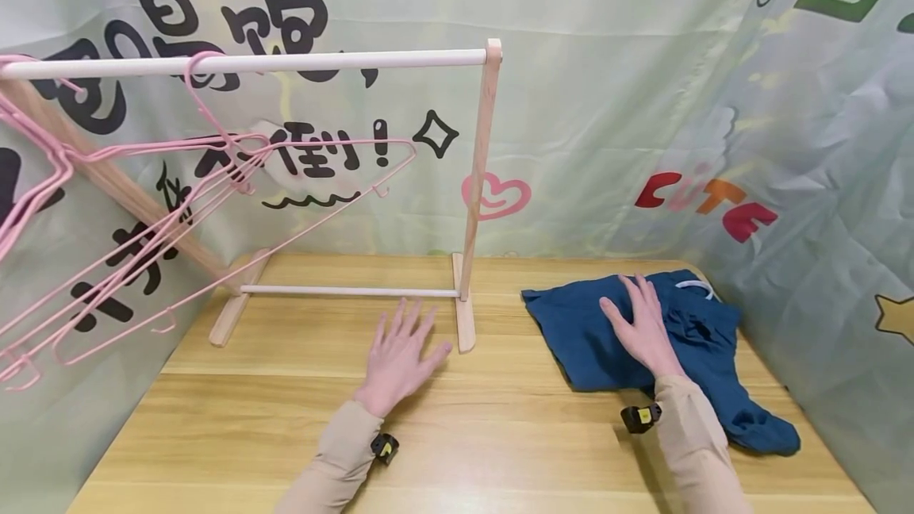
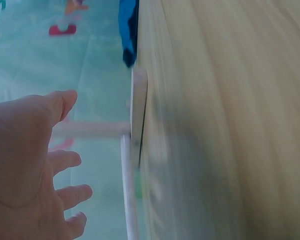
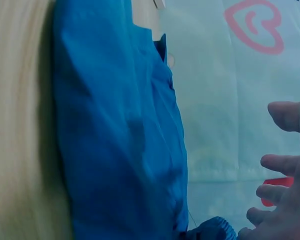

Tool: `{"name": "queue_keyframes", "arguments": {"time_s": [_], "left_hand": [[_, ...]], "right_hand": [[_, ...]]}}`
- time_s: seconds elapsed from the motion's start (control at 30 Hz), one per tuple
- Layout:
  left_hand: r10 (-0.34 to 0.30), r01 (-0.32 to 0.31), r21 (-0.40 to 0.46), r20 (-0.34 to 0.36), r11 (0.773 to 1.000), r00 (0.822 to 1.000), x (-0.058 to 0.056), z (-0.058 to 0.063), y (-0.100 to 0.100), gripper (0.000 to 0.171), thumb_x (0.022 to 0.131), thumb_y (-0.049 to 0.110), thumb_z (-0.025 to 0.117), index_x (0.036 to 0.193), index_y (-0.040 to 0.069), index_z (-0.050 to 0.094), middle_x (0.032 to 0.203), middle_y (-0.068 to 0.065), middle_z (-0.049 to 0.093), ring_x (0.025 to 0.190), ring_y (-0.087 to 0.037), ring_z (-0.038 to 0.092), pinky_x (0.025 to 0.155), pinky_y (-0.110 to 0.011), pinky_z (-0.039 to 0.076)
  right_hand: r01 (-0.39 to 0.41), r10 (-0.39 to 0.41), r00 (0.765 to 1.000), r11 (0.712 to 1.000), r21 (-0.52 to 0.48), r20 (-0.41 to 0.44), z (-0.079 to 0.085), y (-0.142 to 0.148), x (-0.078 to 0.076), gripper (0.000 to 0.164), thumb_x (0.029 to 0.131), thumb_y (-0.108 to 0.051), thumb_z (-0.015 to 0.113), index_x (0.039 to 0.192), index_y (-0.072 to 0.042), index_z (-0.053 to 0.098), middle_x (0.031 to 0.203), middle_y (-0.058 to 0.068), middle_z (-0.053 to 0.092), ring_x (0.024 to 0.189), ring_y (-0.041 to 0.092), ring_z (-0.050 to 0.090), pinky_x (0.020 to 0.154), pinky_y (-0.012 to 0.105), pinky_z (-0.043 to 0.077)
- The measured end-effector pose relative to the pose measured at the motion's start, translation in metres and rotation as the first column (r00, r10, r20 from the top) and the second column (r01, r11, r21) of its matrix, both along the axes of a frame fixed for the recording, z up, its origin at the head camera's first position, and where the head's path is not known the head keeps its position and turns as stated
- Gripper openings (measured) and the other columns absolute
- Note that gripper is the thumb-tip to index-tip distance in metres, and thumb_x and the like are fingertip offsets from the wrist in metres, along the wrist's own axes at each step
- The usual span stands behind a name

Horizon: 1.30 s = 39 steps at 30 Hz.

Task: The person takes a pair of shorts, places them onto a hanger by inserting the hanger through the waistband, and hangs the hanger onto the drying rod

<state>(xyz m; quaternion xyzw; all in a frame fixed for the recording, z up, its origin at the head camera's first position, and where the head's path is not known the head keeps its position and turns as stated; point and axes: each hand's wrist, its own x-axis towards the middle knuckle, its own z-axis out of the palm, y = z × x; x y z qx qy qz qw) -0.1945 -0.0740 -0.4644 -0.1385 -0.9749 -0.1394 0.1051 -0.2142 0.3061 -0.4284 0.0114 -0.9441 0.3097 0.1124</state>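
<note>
Below the right hand: a rumpled dark-blue garment, 1 white cord.

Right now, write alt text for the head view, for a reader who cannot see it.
A person's right hand hovers over a dark blue garment on a wooden table. The left hand, fingers spread and holding nothing, is in front of a wood-and-white rack, where pink hangers hang from the top bar.

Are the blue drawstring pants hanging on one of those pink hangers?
No: in the head view, the blue drawstring pants lie on the wooden table below the right hand, apart from the pink hangers.
</note>
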Motion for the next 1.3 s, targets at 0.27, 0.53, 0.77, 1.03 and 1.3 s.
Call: {"name": "queue_keyframes", "arguments": {"time_s": [0.27,0.53,0.77,1.03,1.3], "left_hand": [[-0.157,0.157,-0.014,0.016,0.987,0.987,0.002,0.008,0.033,0.064,0.086,0.063,0.031,0.141,0.030,0.022,0.149,-0.002,0.018,0.139,-0.028,0.013,0.110,-0.051,0.006],[-0.286,0.287,-0.063,0.019,0.956,0.958,0.005,0.013,0.066,0.063,0.087,0.063,0.027,0.139,0.027,0.028,0.149,-0.002,0.021,0.139,-0.024,0.011,0.110,-0.049,0.012],[-0.430,0.433,-0.078,0.059,0.898,0.901,-0.003,0.015,0.100,0.059,0.090,0.059,0.027,0.140,0.029,0.026,0.149,0.000,0.020,0.139,-0.024,0.012,0.110,-0.047,0.016],[-0.503,0.529,-0.058,0.233,0.847,0.832,-0.023,0.015,0.137,0.059,0.089,0.061,0.023,0.141,0.035,0.014,0.150,0.003,0.015,0.140,-0.022,0.006,0.111,-0.045,0.013],[-0.542,0.577,-0.040,0.298,0.816,0.786,-0.040,0.016,0.173,0.059,0.088,0.062,0.027,0.140,0.038,0.013,0.151,0.006,0.012,0.141,-0.019,0.004,0.113,-0.040,0.009]], "right_hand": [[0.094,-0.094,0.996,0.991,-0.090,0.009,0.003,0.022,-0.009,0.061,0.092,-0.040,0.041,0.140,-0.007,0.024,0.148,0.022,0.006,0.134,0.045,0.006,0.101,0.063,0.010],[0.174,-0.176,0.984,0.984,-0.048,-0.040,-0.003,0.039,-0.014,0.057,0.088,-0.028,0.049,0.134,0.000,0.032,0.144,0.029,0.011,0.134,0.046,0.000,0.104,0.061,0.002],[0.188,-0.195,0.978,0.977,0.098,0.073,-0.012,0.051,-0.022,0.073,0.083,-0.032,0.056,0.140,-0.005,0.020,0.141,0.034,0.006,0.124,0.052,0.009,0.093,0.068,0.011],[0.180,-0.190,0.966,0.981,0.071,0.174,-0.018,0.056,-0.032,0.075,0.081,-0.027,0.058,0.137,0.000,0.017,0.135,0.036,0.014,0.122,0.051,0.013,0.095,0.064,0.018],[0.231,-0.233,0.928,0.972,0.040,0.289,-0.017,0.060,-0.036,0.072,0.082,-0.025,0.055,0.131,0.004,0.010,0.129,0.039,0.022,0.114,0.050,0.025,0.092,0.059,0.025]]}}
